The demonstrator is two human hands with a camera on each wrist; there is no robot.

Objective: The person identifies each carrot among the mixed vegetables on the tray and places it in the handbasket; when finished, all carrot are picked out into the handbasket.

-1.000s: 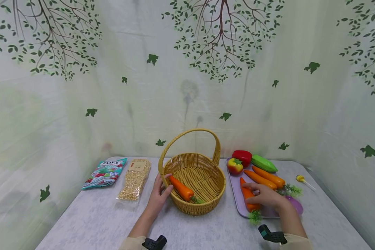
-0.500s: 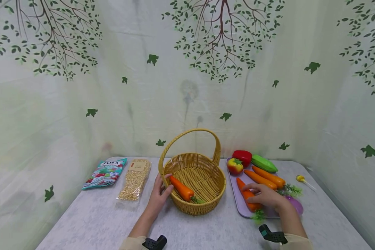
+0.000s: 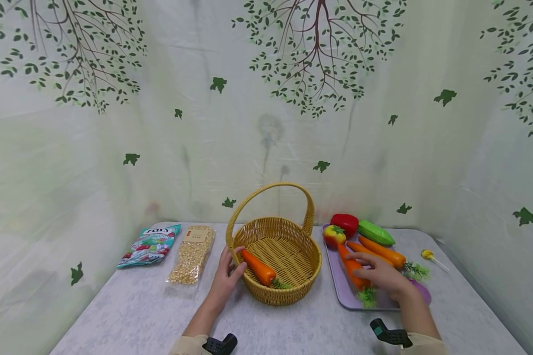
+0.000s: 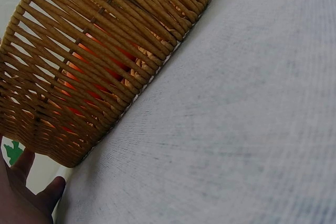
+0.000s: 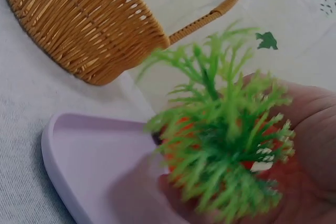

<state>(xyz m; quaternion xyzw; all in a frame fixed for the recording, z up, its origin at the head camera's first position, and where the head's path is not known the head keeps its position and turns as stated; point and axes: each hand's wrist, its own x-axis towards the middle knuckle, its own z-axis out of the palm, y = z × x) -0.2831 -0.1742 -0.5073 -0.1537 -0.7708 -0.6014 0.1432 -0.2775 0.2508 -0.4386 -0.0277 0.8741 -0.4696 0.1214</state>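
Note:
My right hand [image 3: 384, 276] pinches an orange toy carrot [image 3: 351, 268] over the lilac tray [image 3: 344, 298], its pointed tip facing away from me. In the right wrist view, the carrot's green leafy top [image 5: 226, 135] hides most of its body. My left hand [image 3: 226, 273] rests against the left side of a wicker basket [image 3: 280, 296], fingers at the rim by the handle's foot. The left wrist view shows a thumb [image 4: 51, 191] spread away from the basket wall. Inside the basket lies another carrot [image 3: 258, 267].
On the tray sit a red pepper [image 3: 345, 223], a red-yellow fruit [image 3: 334, 236], a green vegetable [image 3: 375, 231], two more carrots and a purple vegetable [image 3: 421, 292]. A lollipop [image 3: 433, 259] lies to the right. Left are a snack bag [image 3: 148, 245] and a bag of kernels [image 3: 192, 256].
The carrot in my right hand has turned and shifted slightly away from me, its tip now overlapping another carrot near the fruit. My left hand and the basket have stayed put.

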